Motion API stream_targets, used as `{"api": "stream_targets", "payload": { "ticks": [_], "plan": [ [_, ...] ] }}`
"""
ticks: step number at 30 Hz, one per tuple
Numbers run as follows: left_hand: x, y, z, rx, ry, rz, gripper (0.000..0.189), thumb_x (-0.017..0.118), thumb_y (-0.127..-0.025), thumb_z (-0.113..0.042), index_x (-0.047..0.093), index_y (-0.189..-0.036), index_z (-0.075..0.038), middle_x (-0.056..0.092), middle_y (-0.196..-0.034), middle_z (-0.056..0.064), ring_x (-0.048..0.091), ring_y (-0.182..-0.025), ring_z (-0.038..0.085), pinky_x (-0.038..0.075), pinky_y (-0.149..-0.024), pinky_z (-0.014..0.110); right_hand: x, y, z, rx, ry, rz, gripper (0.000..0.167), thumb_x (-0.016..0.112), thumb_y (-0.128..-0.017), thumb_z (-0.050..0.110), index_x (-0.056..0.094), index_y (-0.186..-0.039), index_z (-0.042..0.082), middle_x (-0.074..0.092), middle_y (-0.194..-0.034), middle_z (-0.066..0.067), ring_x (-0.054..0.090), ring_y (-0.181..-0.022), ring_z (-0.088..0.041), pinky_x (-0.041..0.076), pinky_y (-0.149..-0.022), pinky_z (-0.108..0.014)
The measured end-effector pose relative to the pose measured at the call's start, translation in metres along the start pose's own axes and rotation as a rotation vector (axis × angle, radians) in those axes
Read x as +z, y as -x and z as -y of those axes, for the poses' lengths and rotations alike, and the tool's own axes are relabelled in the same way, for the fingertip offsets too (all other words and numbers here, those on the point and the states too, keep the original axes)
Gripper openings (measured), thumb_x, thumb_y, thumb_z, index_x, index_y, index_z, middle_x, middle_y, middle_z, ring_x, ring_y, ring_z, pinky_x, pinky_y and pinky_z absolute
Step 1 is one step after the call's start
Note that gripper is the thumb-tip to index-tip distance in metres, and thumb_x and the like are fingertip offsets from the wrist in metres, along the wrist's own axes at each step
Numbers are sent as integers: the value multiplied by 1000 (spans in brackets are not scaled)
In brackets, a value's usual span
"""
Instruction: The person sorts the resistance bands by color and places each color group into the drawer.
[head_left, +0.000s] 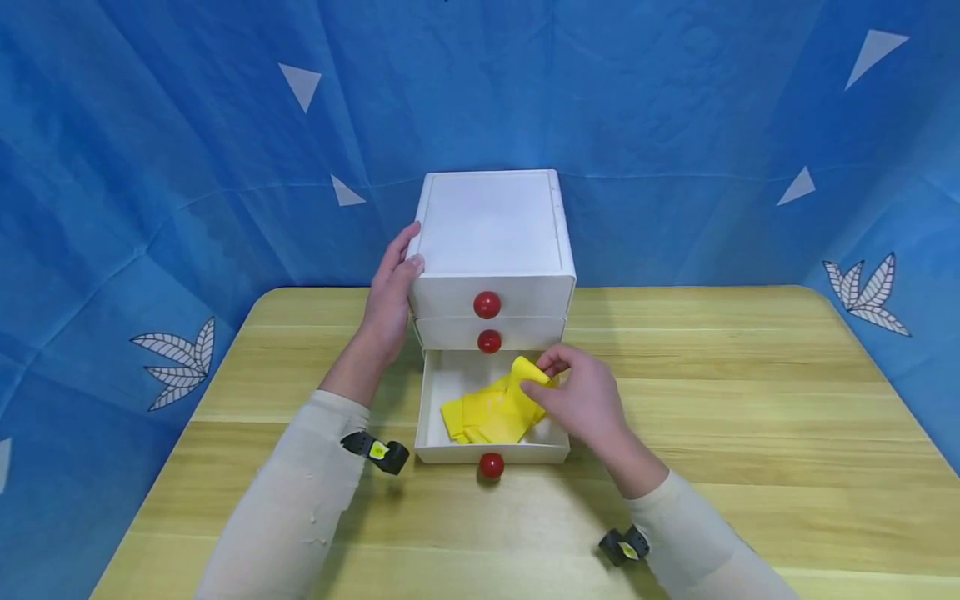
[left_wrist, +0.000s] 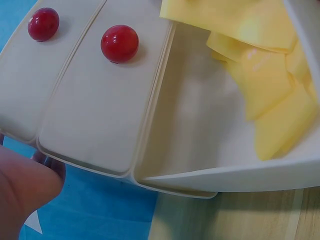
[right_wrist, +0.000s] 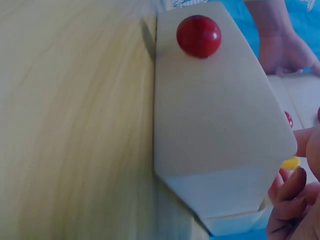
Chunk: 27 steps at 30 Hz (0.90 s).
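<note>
A white drawer cabinet [head_left: 491, 221] with red knobs stands on the table, its bottom drawer [head_left: 442, 452] pulled out. Folded yellow cloth [head_left: 491, 412], faintly printed, lies in that drawer with one part raised on the right. At this raised part, my right hand [head_left: 588, 396] pinches the yellow cloth between thumb and fingers. My left hand [head_left: 390, 304] rests against the cabinet's left side, its thumb near the top edge. In the left wrist view, more yellow cloth [left_wrist: 270, 85] shows inside the drawer. The right wrist view mostly shows the drawer front [right_wrist: 215, 110]; the pinch is partly hidden there.
The two upper drawers, with red knobs [head_left: 487, 305], are closed. A wooden table [head_left: 750, 417] extends to both sides. Behind it hangs a blue curtain [head_left: 637, 100] with white triangles and leaf prints.
</note>
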<state>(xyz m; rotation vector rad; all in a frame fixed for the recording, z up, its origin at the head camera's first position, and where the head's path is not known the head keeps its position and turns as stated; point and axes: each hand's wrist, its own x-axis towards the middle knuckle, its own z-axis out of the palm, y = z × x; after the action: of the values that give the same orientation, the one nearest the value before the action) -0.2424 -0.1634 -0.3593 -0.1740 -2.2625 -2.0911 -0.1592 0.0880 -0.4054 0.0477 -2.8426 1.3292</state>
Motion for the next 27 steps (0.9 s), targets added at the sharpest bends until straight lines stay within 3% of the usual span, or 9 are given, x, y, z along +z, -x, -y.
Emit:
{"api": "stream_targets", "payload": {
  "ticks": [9, 16, 22, 27],
  "plan": [
    [0, 0, 1, 3, -1, 4, 52, 39, -103, -41, 32, -154, -40, 25, -159, -9, 27, -141, 21, 33, -108, 55, -8, 8, -12, 0, -33, -35, 31, 90, -74, 24, 66, -91, 14, 64, -86, -1, 56, -81, -25, 46, -66, -36],
    [0, 0, 1, 5, 19, 1, 51, 40, -103, -41, 34, -153, -41, 26, -159, -10, 28, -141, 20, 33, -108, 54, -15, 19, -16, 6, -52, -13, 37, 92, -72, 32, 67, -92, 13, 64, -89, -1, 54, -74, -23, 47, -62, -35],
    [0, 0, 2, 6, 20, 9, 51, 40, -103, -41, 33, -153, -42, 25, -159, -10, 28, -141, 20, 34, -108, 55, -18, 35, -19, -22, -70, -25, 30, 89, -76, 29, 69, -90, 12, 65, -84, 1, 51, -63, -21, 42, -54, -30],
    [0, 0, 3, 4, 14, 11, 51, 41, -102, -42, 33, -153, -42, 26, -159, -10, 27, -141, 20, 34, -107, 55, -15, 57, -17, -90, -173, -62, 19, 88, -78, 19, 70, -85, 15, 66, -80, 5, 45, -48, -15, 36, -41, -25]
  ]
}}
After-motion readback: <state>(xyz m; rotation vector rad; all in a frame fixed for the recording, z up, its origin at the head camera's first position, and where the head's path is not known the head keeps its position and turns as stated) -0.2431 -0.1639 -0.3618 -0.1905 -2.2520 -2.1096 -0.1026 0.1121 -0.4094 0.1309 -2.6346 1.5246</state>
